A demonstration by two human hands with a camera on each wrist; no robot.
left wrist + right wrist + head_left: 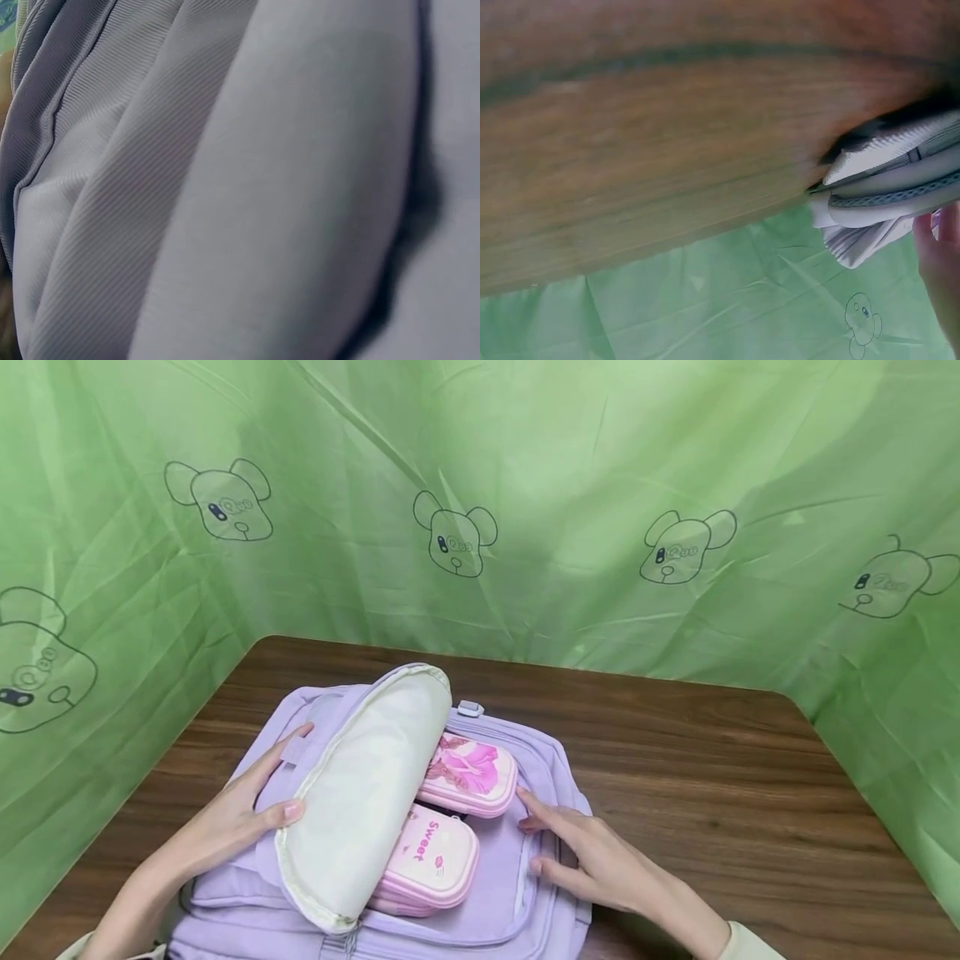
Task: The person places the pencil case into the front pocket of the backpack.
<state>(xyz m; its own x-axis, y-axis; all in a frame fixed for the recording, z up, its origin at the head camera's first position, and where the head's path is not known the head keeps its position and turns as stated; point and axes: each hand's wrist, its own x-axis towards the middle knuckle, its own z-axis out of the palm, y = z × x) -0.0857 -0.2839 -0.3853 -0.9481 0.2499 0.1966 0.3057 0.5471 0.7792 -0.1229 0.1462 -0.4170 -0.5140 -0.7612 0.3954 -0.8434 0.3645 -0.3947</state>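
A lavender backpack (555, 777) lies on the table with its front flap (360, 785) folded back, pale lining showing. My left hand (232, 818) grips the flap's left side, thumb on its edge; in the left wrist view only lavender fabric (285, 180) shows. Two pink pencil cases lie partly under the flap: one with a pink dress picture (476, 768), one marked "Sweet" (438, 860). My right hand (600, 860) is at the pocket's right side, index fingertip at the end of the upper case, fingers loosely bent. The right wrist view shows part of that hand beside the backpack.
The brown wooden table (712, 793) stretches right of and behind the backpack. Green cloth (562, 527) with printed bear heads hangs around the table. A lavender buckle (470, 708) sits at the backpack's far edge.
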